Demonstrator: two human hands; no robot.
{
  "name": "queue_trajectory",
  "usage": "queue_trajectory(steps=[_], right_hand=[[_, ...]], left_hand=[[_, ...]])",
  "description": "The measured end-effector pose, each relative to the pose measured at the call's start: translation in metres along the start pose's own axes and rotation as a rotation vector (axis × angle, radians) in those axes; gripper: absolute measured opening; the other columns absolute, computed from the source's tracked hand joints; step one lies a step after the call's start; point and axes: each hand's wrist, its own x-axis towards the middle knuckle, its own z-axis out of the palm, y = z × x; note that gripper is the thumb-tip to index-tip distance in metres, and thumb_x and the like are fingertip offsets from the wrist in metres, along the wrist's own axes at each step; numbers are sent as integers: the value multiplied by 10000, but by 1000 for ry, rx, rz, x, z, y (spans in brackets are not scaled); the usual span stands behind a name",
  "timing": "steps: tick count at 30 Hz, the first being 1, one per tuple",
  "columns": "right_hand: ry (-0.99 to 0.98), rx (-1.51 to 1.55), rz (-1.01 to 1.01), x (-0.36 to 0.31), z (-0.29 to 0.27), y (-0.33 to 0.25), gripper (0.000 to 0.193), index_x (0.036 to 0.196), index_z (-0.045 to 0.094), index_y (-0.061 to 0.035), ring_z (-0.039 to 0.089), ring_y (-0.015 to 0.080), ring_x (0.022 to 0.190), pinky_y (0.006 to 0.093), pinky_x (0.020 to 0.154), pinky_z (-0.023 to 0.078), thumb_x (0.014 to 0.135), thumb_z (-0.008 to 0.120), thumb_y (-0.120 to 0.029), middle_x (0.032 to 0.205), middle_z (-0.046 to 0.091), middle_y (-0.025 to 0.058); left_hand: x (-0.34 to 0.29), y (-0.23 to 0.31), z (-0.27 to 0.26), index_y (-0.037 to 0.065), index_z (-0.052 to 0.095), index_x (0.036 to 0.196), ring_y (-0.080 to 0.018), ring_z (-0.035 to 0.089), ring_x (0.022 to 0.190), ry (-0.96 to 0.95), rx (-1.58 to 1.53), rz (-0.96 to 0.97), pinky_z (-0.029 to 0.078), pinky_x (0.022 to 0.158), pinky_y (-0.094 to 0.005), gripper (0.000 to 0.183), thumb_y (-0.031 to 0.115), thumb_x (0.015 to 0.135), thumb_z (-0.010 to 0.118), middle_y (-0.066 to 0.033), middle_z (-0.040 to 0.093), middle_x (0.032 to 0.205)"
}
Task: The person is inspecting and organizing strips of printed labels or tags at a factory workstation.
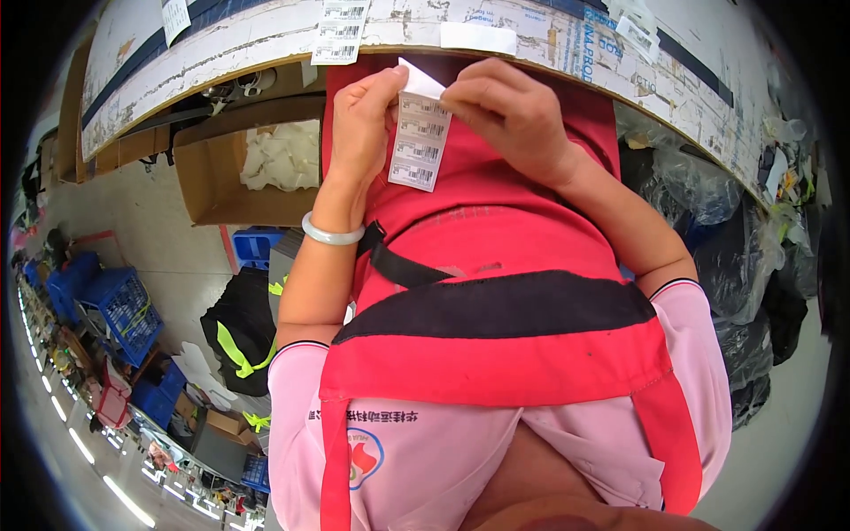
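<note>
Between my two hands hangs a strip of white barcode labels (418, 144), its upper end folded over so the blank back shows. My left hand (366, 111) pinches the strip's left edge near the fold between thumb and fingers. On the other side, my right hand (509, 111) has its thumb and fingertips closed on the right corner of the folded end. The strip's lower labels hang free in front of my red apron (496, 239). Just beyond my hands, another barcode label strip (341, 34) lies over the table edge, with a blank white paper piece (478, 39) to its right.
The worn white table (266, 44) runs across the far side. Under it at left stands an open cardboard box (208, 181) with crumpled white paper (282, 157) inside. Clear plastic bags (735, 257) crowd the right. Blue crates (124, 310) and a black bag (239, 327) stand on the left.
</note>
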Motion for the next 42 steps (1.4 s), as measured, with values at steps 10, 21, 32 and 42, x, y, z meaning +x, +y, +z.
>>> queue_trajectory(steps=[10, 21, 32, 42], right_hand=[[-195, 446, 898, 48, -51, 48, 144, 897, 646, 21, 606, 92, 596, 198, 520, 504, 915, 620, -119, 716, 642, 50], [-218, 417, 955, 53, -44, 56, 133, 891, 644, 22, 605, 102, 563, 207, 495, 498, 889, 648, -111, 697, 641, 62], [-230, 362, 952, 54, -41, 56, 136, 890, 647, 20, 605, 106, 556, 213, 485, 498, 882, 654, -116, 694, 645, 64], [-259, 212, 835, 57, -39, 46, 148, 852, 649, 32, 594, 100, 558, 216, 486, 485, 895, 608, -104, 669, 634, 55]], left_hand=[[4, 0, -5, -48, 680, 962, -105, 643, 715, -39, 18, 48, 519, 640, -227, 250, 189, 945, 603, -68, 687, 841], [5, 0, -6, -43, 685, 978, -108, 653, 738, -47, 107, 72, 532, 662, -228, 254, 197, 944, 608, -68, 692, 857], [6, -5, -7, -30, 690, 943, -75, 615, 702, -47, 84, 61, 492, 630, -206, 244, 200, 947, 607, -41, 679, 826], [9, -6, -5, -16, 696, 935, -41, 546, 664, -12, 114, 51, 410, 580, -188, 235, 206, 938, 618, -8, 661, 800]])
